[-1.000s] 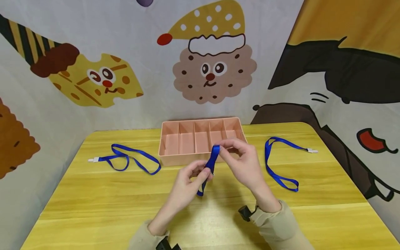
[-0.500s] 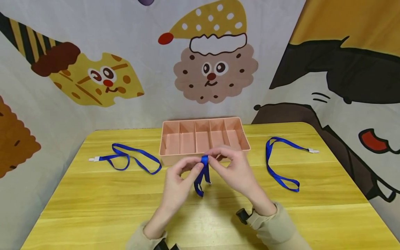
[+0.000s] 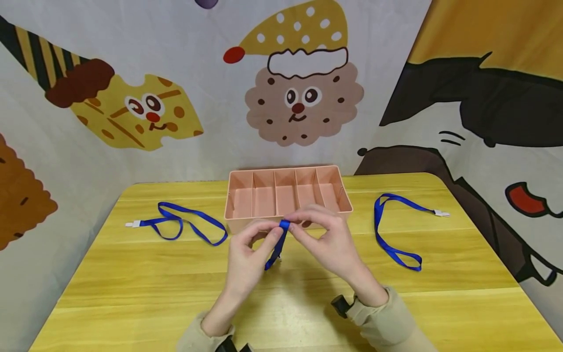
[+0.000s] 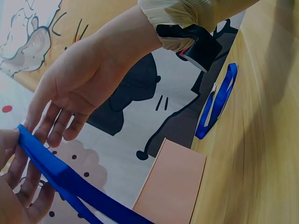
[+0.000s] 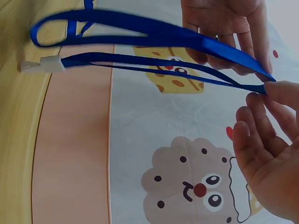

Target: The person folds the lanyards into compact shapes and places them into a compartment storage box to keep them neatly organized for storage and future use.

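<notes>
In the head view, a folded blue lanyard (image 3: 276, 247) hangs over the table from the fingers of both hands. My left hand (image 3: 247, 256) pinches its top fold between thumb and index finger. From the other side my right hand (image 3: 327, 239) pinches the same fold, fingertips close to the left ones. The right wrist view shows the strap doubled, a loop at one end and a white clip (image 5: 51, 64) beside it. In the left wrist view the lanyard (image 4: 65, 175) runs down from the fingertips.
Behind the hands stands a pink box (image 3: 246, 225) with several compartments. Another blue lanyard (image 3: 193, 213) with a white clip lies left on the wooden table (image 3: 132, 293). A third lanyard (image 3: 378, 225) lies at the right. A cartoon-printed cloth (image 3: 211, 161) hangs behind.
The right hand has moved left and down toward the left hand, which has shifted left and up to the lanyard's top. The lanyard's hanging end has swung left.
</notes>
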Available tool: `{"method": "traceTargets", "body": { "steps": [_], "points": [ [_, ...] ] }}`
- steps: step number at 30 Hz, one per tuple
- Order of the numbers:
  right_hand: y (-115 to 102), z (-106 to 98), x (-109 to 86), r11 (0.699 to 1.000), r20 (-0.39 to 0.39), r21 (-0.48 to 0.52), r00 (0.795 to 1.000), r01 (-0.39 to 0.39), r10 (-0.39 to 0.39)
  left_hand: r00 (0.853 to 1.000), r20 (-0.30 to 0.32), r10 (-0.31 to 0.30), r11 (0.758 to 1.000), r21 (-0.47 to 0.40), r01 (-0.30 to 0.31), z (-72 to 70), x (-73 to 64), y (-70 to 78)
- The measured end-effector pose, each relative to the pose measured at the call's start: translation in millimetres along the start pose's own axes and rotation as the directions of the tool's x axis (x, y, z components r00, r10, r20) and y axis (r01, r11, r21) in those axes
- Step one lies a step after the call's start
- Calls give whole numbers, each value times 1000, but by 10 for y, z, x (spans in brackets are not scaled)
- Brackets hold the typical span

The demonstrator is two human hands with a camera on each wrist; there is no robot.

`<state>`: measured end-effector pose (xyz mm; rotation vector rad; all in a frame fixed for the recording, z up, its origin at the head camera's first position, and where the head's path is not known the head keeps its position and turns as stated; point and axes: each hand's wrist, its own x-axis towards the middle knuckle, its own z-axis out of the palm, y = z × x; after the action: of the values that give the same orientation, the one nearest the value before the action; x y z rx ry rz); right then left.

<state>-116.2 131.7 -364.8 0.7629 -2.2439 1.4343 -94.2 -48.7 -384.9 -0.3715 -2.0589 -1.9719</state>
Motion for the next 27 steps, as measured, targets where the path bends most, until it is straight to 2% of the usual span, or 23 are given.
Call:
{"method": "traceTargets", "body": {
  "steps": [9,15,27],
  "points": [
    [-31,11,-8,1000,29,-6,1000,-4,4,997,-61,56,998,16,-55,13,-11,-43],
    [-52,18,-8,1000,32,24,999,-16,16,994,-99,39,999,-5,-40,10,-9,-32],
    [-58,11,-13,996,70,84,998,-16,10,990,-120,70,997,-34,-74,20,7,-56]
  ]
}}
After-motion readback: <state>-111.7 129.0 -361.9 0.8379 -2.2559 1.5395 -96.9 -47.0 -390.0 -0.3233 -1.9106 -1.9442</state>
